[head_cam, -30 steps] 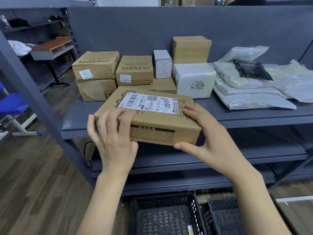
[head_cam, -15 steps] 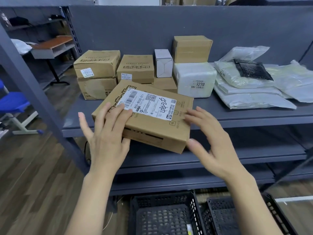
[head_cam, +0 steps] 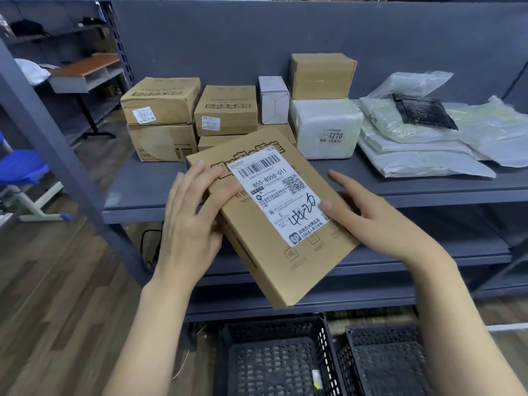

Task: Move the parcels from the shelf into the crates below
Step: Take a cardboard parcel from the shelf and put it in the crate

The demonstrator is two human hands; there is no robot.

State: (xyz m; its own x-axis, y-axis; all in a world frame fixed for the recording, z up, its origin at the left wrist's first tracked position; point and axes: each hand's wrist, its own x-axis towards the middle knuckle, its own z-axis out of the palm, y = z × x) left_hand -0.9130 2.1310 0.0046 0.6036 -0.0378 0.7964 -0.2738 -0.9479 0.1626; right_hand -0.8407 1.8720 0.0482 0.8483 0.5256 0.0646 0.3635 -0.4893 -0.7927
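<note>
You have the flat cardboard box (head_cam: 274, 221) off the shelf (head_cam: 148, 192), tilted in the air above the two black crates (head_cam: 274, 358). Your left hand (head_cam: 191, 221) grips its left edge, fingers laid over the top face; your right hand (head_cam: 371, 215) touches the right edge with fingers nearly straight, thumb on the label (head_cam: 278, 200). The box looks stiff and fairly light, though the smooth card may slip. Hold both long edges, not the label, and lower it flat.
</note>
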